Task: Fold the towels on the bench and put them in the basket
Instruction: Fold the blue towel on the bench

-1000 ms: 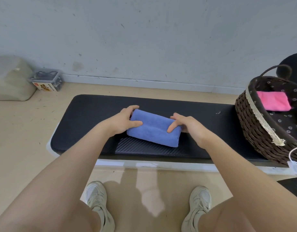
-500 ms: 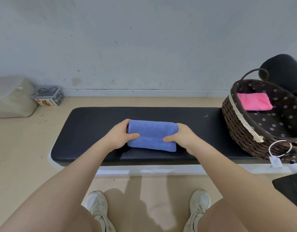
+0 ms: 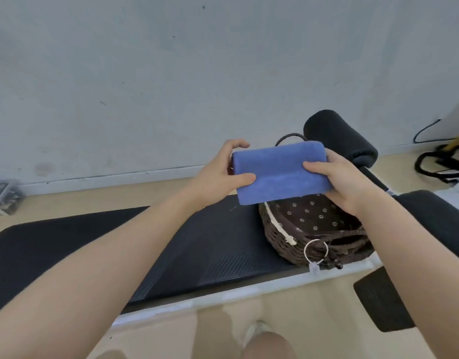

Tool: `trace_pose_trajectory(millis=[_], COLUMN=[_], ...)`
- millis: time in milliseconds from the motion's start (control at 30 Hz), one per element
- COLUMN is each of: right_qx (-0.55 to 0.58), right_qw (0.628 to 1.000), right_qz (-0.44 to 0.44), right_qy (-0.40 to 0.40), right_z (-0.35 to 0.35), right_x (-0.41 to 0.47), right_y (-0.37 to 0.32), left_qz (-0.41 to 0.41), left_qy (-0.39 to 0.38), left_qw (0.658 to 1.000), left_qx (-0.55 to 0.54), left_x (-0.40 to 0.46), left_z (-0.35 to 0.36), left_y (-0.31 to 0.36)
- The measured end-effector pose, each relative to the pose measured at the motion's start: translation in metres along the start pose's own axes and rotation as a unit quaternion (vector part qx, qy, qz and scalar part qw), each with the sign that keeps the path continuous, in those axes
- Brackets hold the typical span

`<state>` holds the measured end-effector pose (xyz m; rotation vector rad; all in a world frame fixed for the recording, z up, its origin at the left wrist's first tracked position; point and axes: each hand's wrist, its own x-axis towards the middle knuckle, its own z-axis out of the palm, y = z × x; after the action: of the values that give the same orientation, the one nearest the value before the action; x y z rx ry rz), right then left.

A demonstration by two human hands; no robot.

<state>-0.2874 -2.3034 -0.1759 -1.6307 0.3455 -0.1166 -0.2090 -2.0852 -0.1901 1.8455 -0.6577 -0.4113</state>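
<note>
Both hands (image 3: 218, 177) around folded towel (image 3: 280, 172)

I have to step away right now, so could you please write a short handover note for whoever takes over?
Left hand and right hand: each has a grip on one end of the folded blue towel.
Towel: held in the air above the basket, which stands on the bench.
Done: towel folded and lifted.
Left: lower it into the basket and let go. No other towel shows on the bench.

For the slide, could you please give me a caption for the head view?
Both hands, left hand and right hand, hold a folded blue towel above the basket on the bench.
</note>
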Motion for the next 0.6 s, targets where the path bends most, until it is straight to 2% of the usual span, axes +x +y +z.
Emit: trace_pose_trajectory(millis=[133, 200, 267, 367, 433, 600], right_qx=[0.009, -0.059, -0.138, -0.256, -0.290, -0.276], right_qw=[0.991, 0.975, 0.953, 0.925, 0.916, 0.923], right_qz=[0.094, 0.163, 0.218, 0.253, 0.259, 0.265], right_qy=[0.092, 0.137, 0.157, 0.121, 0.098, 0.048], right_z=[-0.045, -0.060, -0.071, -0.076, -0.074, -0.077], right_x=[0.037, 0.058, 0.077, 0.097, 0.107, 0.112], right_y=[0.018, 0.038, 0.058, 0.084, 0.093, 0.108], left_qz=[0.036, 0.035, -0.004, -0.089, -0.130, -0.106], left_qy=[-0.029, -0.040, -0.074, -0.142, -0.156, -0.174], left_qw=[0.987, 0.969, 0.953, 0.912, 0.873, 0.796], left_qx=[0.151, 0.239, 0.292, 0.375, 0.443, 0.570], left_x=[0.059, 0.085, 0.104, 0.122, 0.132, 0.136], left_z=[0.045, 0.072, 0.100, 0.126, 0.132, 0.144], left_y=[0.016, 0.014, 0.001, -0.017, -0.021, -0.042])
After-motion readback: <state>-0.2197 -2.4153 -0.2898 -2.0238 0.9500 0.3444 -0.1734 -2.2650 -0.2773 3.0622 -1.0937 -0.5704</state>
